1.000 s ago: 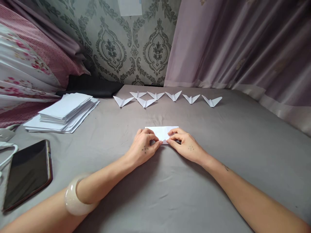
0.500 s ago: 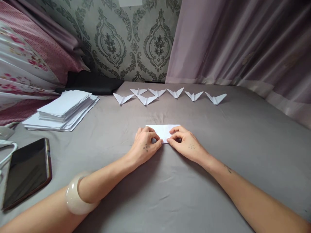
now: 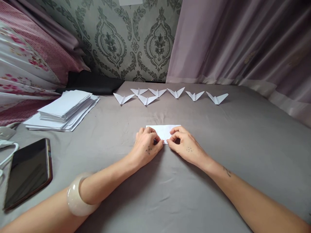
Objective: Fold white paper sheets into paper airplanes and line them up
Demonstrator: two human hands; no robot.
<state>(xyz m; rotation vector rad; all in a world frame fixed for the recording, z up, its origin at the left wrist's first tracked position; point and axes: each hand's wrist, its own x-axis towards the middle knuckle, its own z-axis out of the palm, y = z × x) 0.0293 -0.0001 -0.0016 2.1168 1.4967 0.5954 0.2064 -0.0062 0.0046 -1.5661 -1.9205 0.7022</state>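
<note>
— Where are the hands?

— Both rest on the grey sheet (image 3: 170, 194) near its middle. The left hand (image 3: 145, 149) and the right hand (image 3: 187, 149) meet at the near edge of a folded white paper (image 3: 164, 131) that lies flat on the sheet.

— How are the fingers set?

— Curled. On each hand the thumb and forefinger are closed in a pinch on the paper's near edge, the left fingertips (image 3: 156, 139) just beside the right ones, almost touching. The other fingers press down on the paper's two ends.

— What lies farther off?

— Toward the far edge, a row of six folded paper planes (image 3: 175, 93) with a seventh just in front of it, well apart from the hands. At the far left corner, a loose stack of white sheets (image 3: 64, 110).

— And closer in?

— A dark phone (image 3: 26, 173) lies face up by the left edge, with a white cable (image 3: 7, 155) just beside it. A pale bangle (image 3: 75, 197) sits on the left forearm. A patterned wall (image 3: 131, 42) and a mauve curtain (image 3: 243, 42) stand behind the far edge.
</note>
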